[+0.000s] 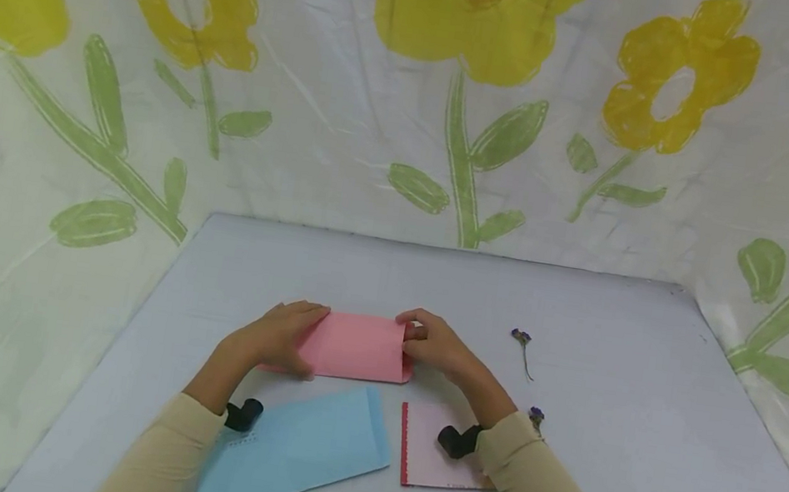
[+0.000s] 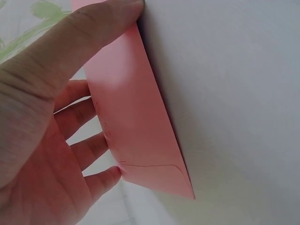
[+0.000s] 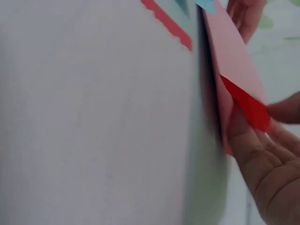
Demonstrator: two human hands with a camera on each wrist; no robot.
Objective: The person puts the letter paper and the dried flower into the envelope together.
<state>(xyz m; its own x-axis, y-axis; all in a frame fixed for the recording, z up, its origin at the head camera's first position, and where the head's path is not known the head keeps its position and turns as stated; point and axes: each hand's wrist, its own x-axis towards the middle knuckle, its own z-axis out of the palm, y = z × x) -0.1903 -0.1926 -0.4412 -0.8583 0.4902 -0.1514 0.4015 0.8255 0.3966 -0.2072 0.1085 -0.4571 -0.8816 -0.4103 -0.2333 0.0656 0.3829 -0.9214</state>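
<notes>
A pink envelope (image 1: 361, 346) lies lengthwise across the middle of the table. My left hand (image 1: 285, 337) holds its left end, thumb on the near edge and fingers along the far edge. In the left wrist view the same envelope (image 2: 133, 103) shows a rounded flap line near one end. At the right end my right hand (image 1: 437, 346) grips the opening. Seen from the right wrist, one digit reaches into the mouth and another touches the outer edge, with the red inside (image 3: 253, 108) showing between them.
Nearer the front lies a light blue envelope (image 1: 306, 444), partly under the left forearm. A pale pink card (image 1: 430, 444) with a red scalloped edge sits below the right wrist. Two small purple dried flowers (image 1: 521, 338) lie at the right, one partly behind the sleeve.
</notes>
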